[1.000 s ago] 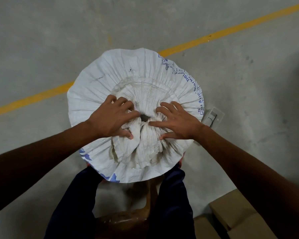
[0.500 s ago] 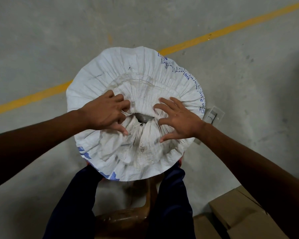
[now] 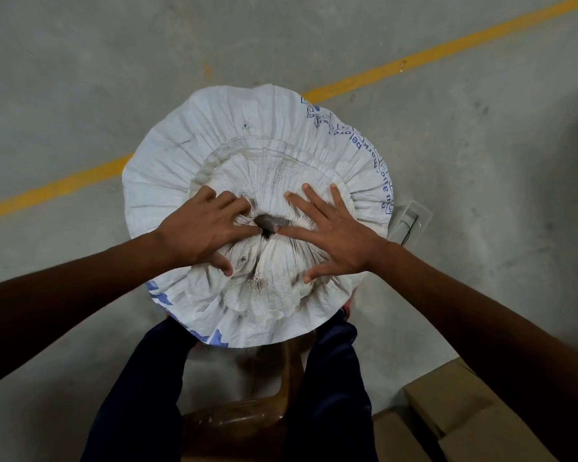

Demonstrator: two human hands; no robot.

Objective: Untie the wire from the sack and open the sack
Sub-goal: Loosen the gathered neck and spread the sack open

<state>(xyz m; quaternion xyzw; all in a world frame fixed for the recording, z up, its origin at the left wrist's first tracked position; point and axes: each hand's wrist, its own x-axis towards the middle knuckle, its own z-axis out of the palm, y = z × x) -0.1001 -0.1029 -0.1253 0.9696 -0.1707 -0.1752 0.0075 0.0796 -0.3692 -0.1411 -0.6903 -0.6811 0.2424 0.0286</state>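
Observation:
A white woven sack [image 3: 247, 145] with blue print stands upright on the floor in front of me, its gathered mouth spread flat like a pleated disc. A small dark opening [image 3: 270, 222] shows at the centre, with grey contents inside. My left hand [image 3: 202, 228] lies flat on the folds left of the hole, fingers spread, forefinger tip at its edge. My right hand [image 3: 334, 231] presses the folds on the right side, fingers splayed, forefinger pointing at the hole. No wire is visible on the sack.
A yellow line [image 3: 447, 48] crosses the grey concrete floor behind the sack. A clear plastic packet with a dark wire [image 3: 409, 220] lies on the floor right of the sack. Cardboard boxes [image 3: 454, 411] sit at lower right. A brown stool [image 3: 234, 425] is between my legs.
Both hands have shifted from gripping the bunched folds to lying flat with fingers spread. The folds have been pushed outward and the central hole is a little wider.

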